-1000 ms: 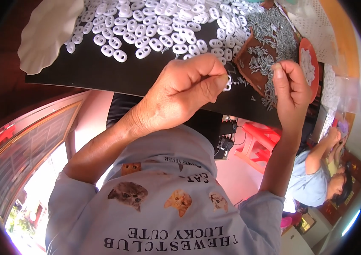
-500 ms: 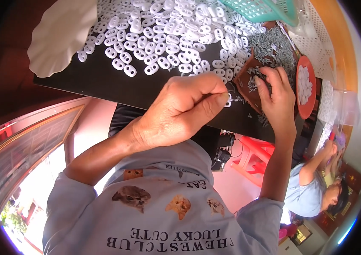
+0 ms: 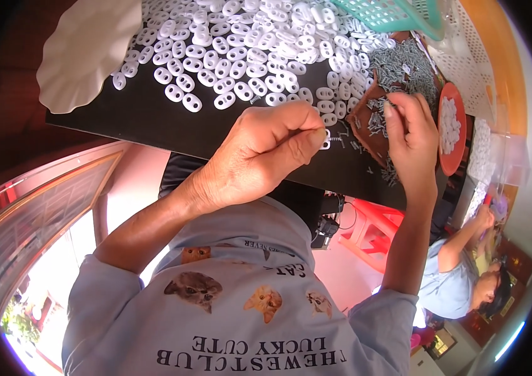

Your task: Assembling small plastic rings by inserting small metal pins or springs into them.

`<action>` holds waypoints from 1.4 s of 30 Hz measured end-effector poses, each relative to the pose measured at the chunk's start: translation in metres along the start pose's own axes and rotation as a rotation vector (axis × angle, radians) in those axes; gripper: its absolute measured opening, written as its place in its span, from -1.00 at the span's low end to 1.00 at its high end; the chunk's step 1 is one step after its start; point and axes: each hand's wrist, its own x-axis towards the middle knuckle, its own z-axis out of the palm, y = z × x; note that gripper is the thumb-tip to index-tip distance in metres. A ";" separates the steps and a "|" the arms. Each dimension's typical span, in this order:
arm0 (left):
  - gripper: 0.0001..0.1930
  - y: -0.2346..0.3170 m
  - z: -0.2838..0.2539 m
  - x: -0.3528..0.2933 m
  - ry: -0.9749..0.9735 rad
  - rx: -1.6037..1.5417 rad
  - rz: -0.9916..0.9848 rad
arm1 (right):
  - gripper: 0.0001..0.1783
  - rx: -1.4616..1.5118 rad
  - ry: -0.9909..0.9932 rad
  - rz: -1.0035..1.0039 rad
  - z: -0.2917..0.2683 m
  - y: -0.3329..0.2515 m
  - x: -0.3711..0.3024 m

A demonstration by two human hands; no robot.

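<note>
My left hand (image 3: 266, 150) is closed, thumb against curled index finger, on a small white two-hole plastic piece (image 3: 326, 143). Most of that piece is hidden by the fingertips. A screw (image 3: 336, 138) points out to its right, and I cannot tell whether it sits in a hole. Over the brown flap (image 3: 361, 124) beside the heap of grey screws (image 3: 397, 67), my right hand (image 3: 415, 135) has thumb and index finger brought together. Whatever lies between those fingertips is too small to make out. Many matching white pieces (image 3: 238, 53) cover the black tabletop (image 3: 128, 119) beyond my hands.
A cream scalloped dish (image 3: 84, 56) stands at the far left. At the back right is a green plastic basket (image 3: 397, 15). A red bowl (image 3: 452, 128) of small white parts sits at the right. Farther right, another person (image 3: 450, 276) works. A red stool (image 3: 372, 235) is below the table.
My left hand has drawn slightly left and up with the white piece. My right thumb and index finger have come closer together and risen a little over the screws.
</note>
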 end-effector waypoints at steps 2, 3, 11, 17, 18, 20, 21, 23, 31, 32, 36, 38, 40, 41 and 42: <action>-0.83 0.001 -0.001 -0.001 -0.003 -0.023 -0.013 | -0.87 0.020 -0.018 -0.032 0.007 -0.009 0.009; -0.83 0.001 -0.002 -0.001 -0.001 -0.022 -0.012 | -0.87 0.041 -0.035 -0.063 0.011 -0.012 0.013; -0.85 -0.001 -0.001 -0.003 0.015 -0.122 -0.023 | -0.83 -0.042 -0.066 -0.241 0.037 -0.048 0.051; -0.85 -0.004 -0.003 -0.002 0.004 -0.073 0.023 | -0.84 -0.103 -0.112 -0.259 0.034 -0.041 0.048; -0.85 -0.005 -0.004 -0.002 0.001 -0.072 0.037 | -0.84 -0.082 -0.105 -0.248 0.033 -0.040 0.046; -0.85 -0.006 -0.003 -0.003 0.012 -0.069 0.064 | -0.84 -0.057 -0.112 -0.232 0.031 -0.042 0.046; -0.85 -0.006 -0.002 -0.003 0.027 -0.061 0.092 | -0.84 -0.028 -0.116 -0.219 0.031 -0.043 0.046; -0.85 -0.006 -0.002 -0.003 0.021 -0.067 0.090 | -0.83 -0.036 -0.118 -0.221 0.030 -0.044 0.049; -0.86 -0.004 -0.002 -0.004 0.005 -0.101 0.012 | -0.79 -0.073 -0.138 -0.286 0.048 -0.051 0.064; -0.86 -0.008 -0.001 -0.004 0.014 -0.098 0.061 | -0.79 -0.085 -0.170 -0.278 0.048 -0.053 0.064; -0.87 -0.011 -0.002 -0.004 0.019 -0.099 0.121 | -0.82 -0.101 -0.213 -0.242 0.040 -0.053 0.057; -0.87 -0.007 -0.003 -0.005 0.011 -0.109 0.082 | -0.84 -0.080 -0.163 -0.248 0.037 -0.047 0.056; -0.87 -0.004 -0.004 -0.005 0.000 -0.117 0.044 | -0.86 -0.061 -0.098 -0.232 0.032 -0.041 0.054; -0.87 -0.003 -0.004 -0.005 -0.009 -0.108 0.039 | -0.86 -0.064 -0.096 -0.229 0.030 -0.039 0.054; -0.87 -0.002 -0.003 -0.004 -0.018 -0.099 0.034 | -0.86 -0.077 -0.092 -0.206 0.028 -0.036 0.053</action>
